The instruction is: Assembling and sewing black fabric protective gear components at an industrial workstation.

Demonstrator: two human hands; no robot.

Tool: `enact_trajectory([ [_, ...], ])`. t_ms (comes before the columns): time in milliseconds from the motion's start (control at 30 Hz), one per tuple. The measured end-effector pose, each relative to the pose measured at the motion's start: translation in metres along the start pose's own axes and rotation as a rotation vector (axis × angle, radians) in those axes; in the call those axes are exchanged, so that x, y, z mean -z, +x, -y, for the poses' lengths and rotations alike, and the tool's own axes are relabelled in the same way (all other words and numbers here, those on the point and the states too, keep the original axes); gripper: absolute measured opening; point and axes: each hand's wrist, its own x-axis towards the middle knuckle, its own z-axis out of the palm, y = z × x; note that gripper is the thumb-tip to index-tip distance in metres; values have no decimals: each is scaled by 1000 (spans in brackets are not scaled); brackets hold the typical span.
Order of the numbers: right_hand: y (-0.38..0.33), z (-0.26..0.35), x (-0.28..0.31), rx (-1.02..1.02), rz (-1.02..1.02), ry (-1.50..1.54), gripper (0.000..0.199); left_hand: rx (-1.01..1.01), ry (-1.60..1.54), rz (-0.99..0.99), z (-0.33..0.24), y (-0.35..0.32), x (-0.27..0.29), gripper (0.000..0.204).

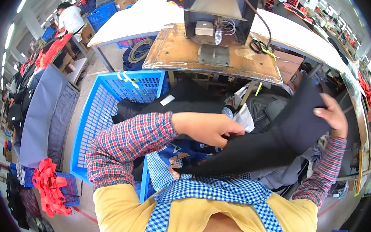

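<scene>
Black fabric piece: centre right of the frame (259, 149), stretched between both hands in front of the checked apron (211, 191).
Left hand: at the centre (211, 126), fingers curled, pinching the cloth's upper edge.
Right hand: right of centre (336, 117), gripping the cloth's right end, thumb on the near face.
Blue plastic basket: left of centre (85, 115), with dark cloth bearing a white label (167, 100) lying at its right side.
Wooden worktop: upper centre (168, 49), under a machine (215, 10).
Red straps: lower left (50, 190), bundled.

Textile workshop, bench machine (217, 7), bunched red fabric (50, 190), white worktables (137, 24)
</scene>
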Motion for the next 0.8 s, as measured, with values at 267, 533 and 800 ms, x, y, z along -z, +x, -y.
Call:
enact_trajectory([
  [267,2,-73,-237,-246,909,202,35,-75,76,-227,88,69,39,24],
  [533,-6,-46,-177,280,20,1604,30,-168,199,-356,138,122,9,40],
  [800,-25,-9,-159,109,-721,517,25,367,89,-69,81,136,-24,74],
])
